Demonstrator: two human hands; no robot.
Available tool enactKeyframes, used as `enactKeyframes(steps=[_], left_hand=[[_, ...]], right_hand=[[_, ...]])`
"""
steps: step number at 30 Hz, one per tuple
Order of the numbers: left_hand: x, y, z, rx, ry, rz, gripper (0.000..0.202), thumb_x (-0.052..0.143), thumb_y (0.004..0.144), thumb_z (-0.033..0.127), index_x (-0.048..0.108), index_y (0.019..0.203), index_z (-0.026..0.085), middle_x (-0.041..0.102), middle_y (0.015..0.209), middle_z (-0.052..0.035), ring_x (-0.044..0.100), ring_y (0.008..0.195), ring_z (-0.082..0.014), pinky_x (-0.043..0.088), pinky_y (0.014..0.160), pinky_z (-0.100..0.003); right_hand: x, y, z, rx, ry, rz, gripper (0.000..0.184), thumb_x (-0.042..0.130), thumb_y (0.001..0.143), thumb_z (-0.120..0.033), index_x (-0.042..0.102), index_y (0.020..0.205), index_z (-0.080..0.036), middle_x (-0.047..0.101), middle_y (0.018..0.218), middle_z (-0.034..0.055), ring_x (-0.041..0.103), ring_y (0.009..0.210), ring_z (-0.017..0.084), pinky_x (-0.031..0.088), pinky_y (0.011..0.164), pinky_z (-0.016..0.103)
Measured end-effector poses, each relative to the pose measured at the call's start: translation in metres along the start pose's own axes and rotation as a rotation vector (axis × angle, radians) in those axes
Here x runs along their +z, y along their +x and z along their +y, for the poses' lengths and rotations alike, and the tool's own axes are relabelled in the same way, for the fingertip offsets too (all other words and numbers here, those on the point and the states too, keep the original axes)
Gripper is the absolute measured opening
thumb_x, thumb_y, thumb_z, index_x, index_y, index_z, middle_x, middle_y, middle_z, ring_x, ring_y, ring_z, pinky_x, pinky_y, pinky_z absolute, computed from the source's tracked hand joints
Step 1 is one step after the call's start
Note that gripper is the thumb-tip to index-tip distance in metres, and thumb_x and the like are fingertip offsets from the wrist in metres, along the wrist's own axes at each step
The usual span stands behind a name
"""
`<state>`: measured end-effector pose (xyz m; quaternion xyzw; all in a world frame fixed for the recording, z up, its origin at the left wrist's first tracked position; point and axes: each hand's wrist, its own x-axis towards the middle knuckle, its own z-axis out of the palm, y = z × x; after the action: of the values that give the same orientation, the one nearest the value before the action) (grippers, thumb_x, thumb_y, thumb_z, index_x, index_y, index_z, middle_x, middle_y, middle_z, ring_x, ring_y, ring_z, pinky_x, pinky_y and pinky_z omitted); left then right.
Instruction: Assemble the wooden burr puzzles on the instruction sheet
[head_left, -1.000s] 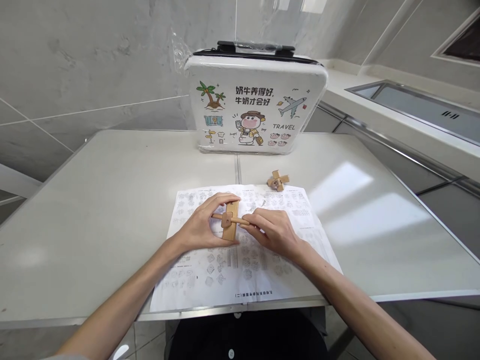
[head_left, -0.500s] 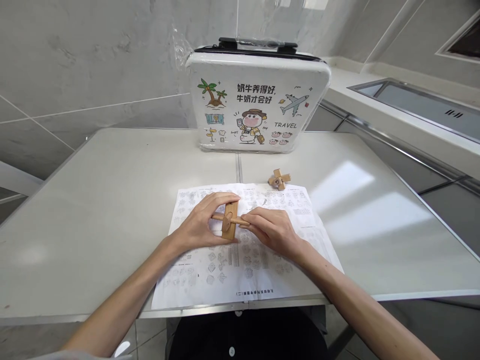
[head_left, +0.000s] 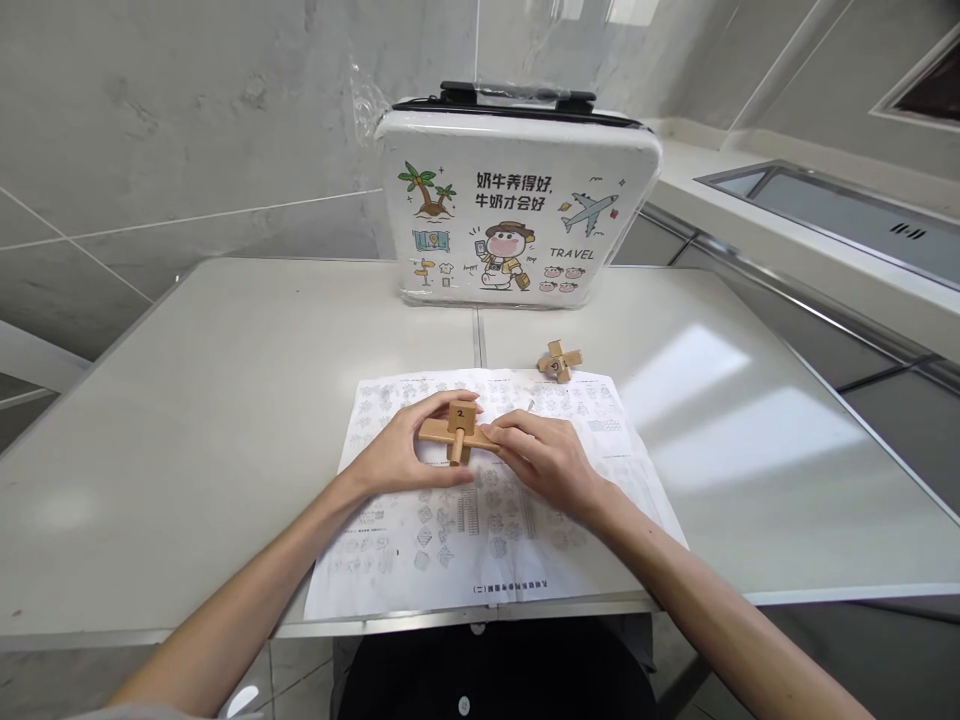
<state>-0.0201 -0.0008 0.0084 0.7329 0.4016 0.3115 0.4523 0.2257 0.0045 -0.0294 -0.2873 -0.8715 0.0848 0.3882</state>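
Note:
Both my hands hold one wooden cross-shaped puzzle point(head_left: 456, 434) just above a printed instruction sheet point(head_left: 487, 520). My left hand point(head_left: 401, 455) curls round its left side, fingers over the top and thumb underneath. From the right, my right hand point(head_left: 541, 462) pinches the end of its horizontal bar. The short upright block shows a black mark on its top face. A second assembled wooden puzzle point(head_left: 559, 360) lies untouched beyond the sheet's far right corner.
A white case point(head_left: 517, 200) with cartoon travel pictures, wrapped in clear plastic, stands upright at the back of the white table point(head_left: 225, 400). A seam runs down the table's middle. A counter with a dark inset panel point(head_left: 840, 215) lies to the right.
The puzzle has been turned in my hands: its long flat piece stood upright before and now lies across, with the short block pointing up. Both hands stayed in place.

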Motion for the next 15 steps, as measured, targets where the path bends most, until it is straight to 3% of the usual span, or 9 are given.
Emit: enactKeyframes(steps=[3,6,15], left_hand=[[0.004,0.0,0.0,0.047,0.068,0.068,0.093,0.094,0.067,0.043,0.053,0.149,0.027,0.065,0.142,-0.0129,0.064,0.129,-0.0345,0.05,0.113,-0.052],[0.007,0.0,-0.001,0.078,0.1,0.117,0.095,0.095,0.067,0.042,0.052,0.15,0.027,0.066,0.141,-0.0128,0.066,0.128,-0.0326,0.05,0.113,-0.051],[0.012,-0.002,-0.003,0.153,0.154,0.153,0.097,0.096,0.065,0.046,0.051,0.149,0.026,0.065,0.141,-0.0131,0.065,0.128,-0.0327,0.051,0.112,-0.048]], right_hand=[[-0.001,0.003,-0.001,0.101,0.106,-0.055,0.014,0.058,0.104,-0.024,0.065,0.116,-0.022,0.074,0.094,0.0053,0.065,0.071,0.016,0.048,0.057,0.028],[-0.001,0.005,-0.001,0.207,0.188,-0.098,0.026,0.063,0.102,-0.032,0.06,0.126,-0.021,0.068,0.086,0.0017,0.06,0.066,0.015,0.049,0.061,0.029],[0.006,0.003,-0.006,0.32,0.259,-0.059,0.019,0.056,0.106,-0.03,0.06,0.122,-0.021,0.068,0.093,0.0047,0.061,0.073,0.018,0.052,0.069,0.033]])
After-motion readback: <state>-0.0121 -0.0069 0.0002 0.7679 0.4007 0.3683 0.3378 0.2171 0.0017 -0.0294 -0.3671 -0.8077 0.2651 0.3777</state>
